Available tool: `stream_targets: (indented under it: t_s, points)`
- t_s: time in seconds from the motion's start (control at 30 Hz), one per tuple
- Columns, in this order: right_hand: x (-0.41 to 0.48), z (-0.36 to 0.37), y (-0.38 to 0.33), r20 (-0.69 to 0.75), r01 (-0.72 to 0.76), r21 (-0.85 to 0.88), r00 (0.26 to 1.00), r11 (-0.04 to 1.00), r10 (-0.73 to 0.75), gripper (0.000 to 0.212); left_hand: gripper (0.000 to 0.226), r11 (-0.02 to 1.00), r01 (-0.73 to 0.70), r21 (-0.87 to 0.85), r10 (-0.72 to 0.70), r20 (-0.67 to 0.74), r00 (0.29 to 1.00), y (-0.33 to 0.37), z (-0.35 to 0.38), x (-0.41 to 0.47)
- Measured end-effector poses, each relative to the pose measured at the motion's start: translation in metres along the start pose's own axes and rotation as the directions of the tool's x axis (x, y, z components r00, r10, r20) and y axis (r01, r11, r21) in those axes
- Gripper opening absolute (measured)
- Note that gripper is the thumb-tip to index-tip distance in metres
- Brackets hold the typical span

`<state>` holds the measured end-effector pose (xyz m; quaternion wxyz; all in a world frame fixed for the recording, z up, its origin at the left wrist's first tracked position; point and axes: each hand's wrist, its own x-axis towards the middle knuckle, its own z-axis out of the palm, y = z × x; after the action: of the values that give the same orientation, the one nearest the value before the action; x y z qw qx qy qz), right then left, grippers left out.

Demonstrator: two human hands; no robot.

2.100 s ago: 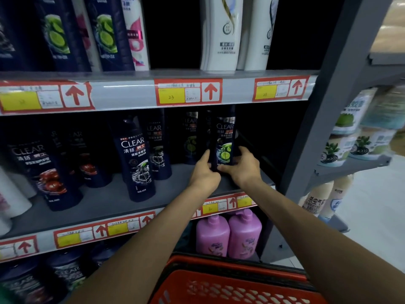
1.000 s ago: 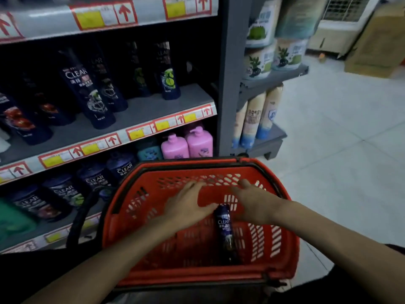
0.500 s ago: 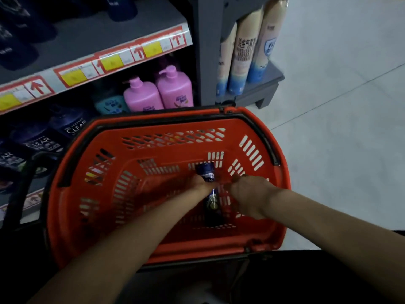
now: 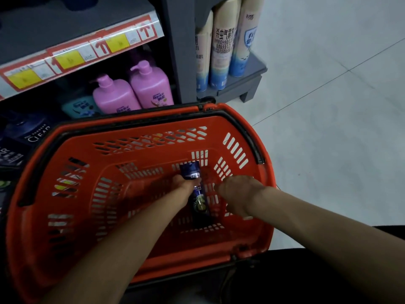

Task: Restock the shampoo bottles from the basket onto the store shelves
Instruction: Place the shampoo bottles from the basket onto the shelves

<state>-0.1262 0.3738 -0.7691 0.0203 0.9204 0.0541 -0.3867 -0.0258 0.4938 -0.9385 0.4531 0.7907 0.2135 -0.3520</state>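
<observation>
- Left hand [image 4: 183, 183]: it sits against the left flank of the bottle [image 4: 199, 199], just below its far end. We read it as clamped on that end, though the fingers are hidden under the hand.
- Right hand [image 4: 237, 195]: it is knuckles up, just beside the bottle's right flank, with a sliver of red showing between them. It is blurred, so we cannot tell whether the fingers are spread or curled, or whether they touch.
- Bottle: dark and slim, it is the only one we see in the basket [image 4: 30, 233]. It lies lengthwise on the floor of the right half, with its far end toward the far right corner and apparently tipped up.
- Handling, as we judge it: the plastic is stiff and not fragile, moderately heavy if full, and its glossy label is likely slippery. We would grip round the mid-body rather than the narrow end, steadying the base with the other hand.
- Shelf [image 4: 65, 25]: it stands beyond the basket's far left corner, its edge lined with price tags [image 4: 70, 60]. Placing the bottle there is not yet done.
- Beyond: pink bottles [image 4: 114, 95] stand under the shelf, and spray cans [image 4: 221, 47] stand past the far right corner.
</observation>
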Motion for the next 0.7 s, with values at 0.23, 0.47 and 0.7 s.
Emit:
stream_targets:
  t_s: [0.23,0.47,0.7]
  points:
    - [-0.002,-0.01,-0.001,0.05,-0.007,-0.013,0.999,1.0,0.007,0.059,0.047,0.995,-0.095,0.007,0.095,0.054,0.994,0.007,-0.014,-0.014]
    - [-0.005,-0.027,-0.004,0.026,-0.04,0.0,0.999,0.999,0.04,0.061,0.055,0.944,-0.321,0.073,0.32,0.025,0.947,0.018,-0.058,-0.052]
    - [-0.015,-0.06,-0.036,-0.067,-0.017,0.008,0.998,1.0,0.018,0.051,0.045,0.839,-0.543,0.046,0.544,-0.024,0.839,0.054,-0.142,-0.11]
